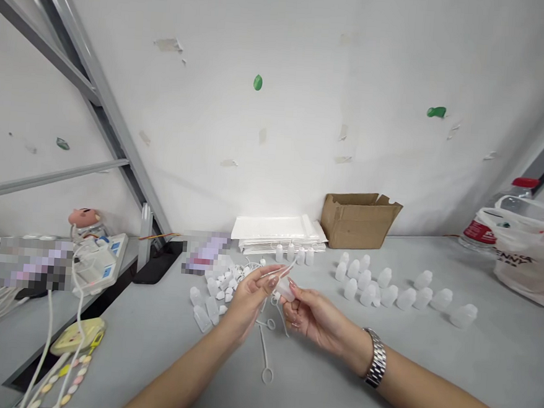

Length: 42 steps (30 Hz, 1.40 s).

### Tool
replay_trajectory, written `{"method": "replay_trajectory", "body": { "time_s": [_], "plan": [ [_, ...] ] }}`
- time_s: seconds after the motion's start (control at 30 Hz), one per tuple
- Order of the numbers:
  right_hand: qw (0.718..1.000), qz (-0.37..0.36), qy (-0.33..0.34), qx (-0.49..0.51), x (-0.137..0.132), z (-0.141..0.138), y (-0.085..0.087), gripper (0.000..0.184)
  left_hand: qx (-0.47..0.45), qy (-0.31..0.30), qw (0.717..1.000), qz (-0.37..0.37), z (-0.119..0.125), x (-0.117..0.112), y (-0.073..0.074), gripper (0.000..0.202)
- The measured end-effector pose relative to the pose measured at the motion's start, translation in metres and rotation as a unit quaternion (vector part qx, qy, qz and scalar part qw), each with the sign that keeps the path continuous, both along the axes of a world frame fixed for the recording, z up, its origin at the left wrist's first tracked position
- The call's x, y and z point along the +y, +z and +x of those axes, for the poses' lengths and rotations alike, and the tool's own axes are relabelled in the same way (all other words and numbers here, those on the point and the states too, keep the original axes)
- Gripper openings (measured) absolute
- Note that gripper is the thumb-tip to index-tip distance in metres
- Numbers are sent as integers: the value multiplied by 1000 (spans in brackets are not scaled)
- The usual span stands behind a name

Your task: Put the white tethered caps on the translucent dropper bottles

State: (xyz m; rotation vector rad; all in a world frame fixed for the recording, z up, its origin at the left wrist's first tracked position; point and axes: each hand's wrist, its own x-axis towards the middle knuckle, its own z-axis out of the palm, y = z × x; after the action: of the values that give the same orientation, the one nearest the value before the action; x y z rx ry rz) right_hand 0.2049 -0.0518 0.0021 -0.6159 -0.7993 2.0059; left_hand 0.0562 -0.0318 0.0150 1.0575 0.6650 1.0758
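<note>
Translucent plastic, there it was: a dropper bottle (286, 289) held in the right hand (313, 319), fingers curled round it and hiding most of it, just above the grey table (432, 377)! The left hand (247, 303) was pinching a thin white stem (276, 271) between thumb and fingertips, its far end right at the bottle, though the fingers hid exactly where it met. Just below lay a white ring-handled plastic clamp (265, 353), its upper end tucked behind the hands. To the left, a heap of small white caps (222, 286) and loose bottles (203, 311); to the right, upright bottles (378, 285) in loose rows. Behind the heap, a pixelated patch (206, 252) hid whatever lay there.
</note>
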Motion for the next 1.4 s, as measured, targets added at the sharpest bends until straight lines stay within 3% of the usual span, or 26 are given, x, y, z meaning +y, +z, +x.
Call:
{"method": "replay_trajectory", "body": {
  "time_s": [0.17,0.43,0.63,0.77,0.97,1.17,1.23,1.4],
  "plan": [
    [999,26,-39,-27,-2,-1,3,35,-7,102,995,10,-2,1,0,32],
    [1000,2,-29,-10,-3,-1,1,32,19,79,996,32,1,-1,-6,28],
    [999,-21,26,-14,-1,4,1,38,81,93,988,95,5,-8,-2,22],
    [996,19,-33,-76,0,1,1,36,86,139,983,86,5,-9,0,22],
    [946,177,-125,-241,-3,-6,2,34,22,130,991,6,2,-3,-2,29],
    [910,209,-176,-314,-9,-7,3,35,10,70,997,-9,2,-3,-4,24],
    [916,202,-165,-306,-9,-5,4,35,18,55,998,-7,2,-2,-6,25],
    [978,129,-54,-154,-4,1,6,33,16,41,999,-11,1,1,-3,24]
  ]
}}
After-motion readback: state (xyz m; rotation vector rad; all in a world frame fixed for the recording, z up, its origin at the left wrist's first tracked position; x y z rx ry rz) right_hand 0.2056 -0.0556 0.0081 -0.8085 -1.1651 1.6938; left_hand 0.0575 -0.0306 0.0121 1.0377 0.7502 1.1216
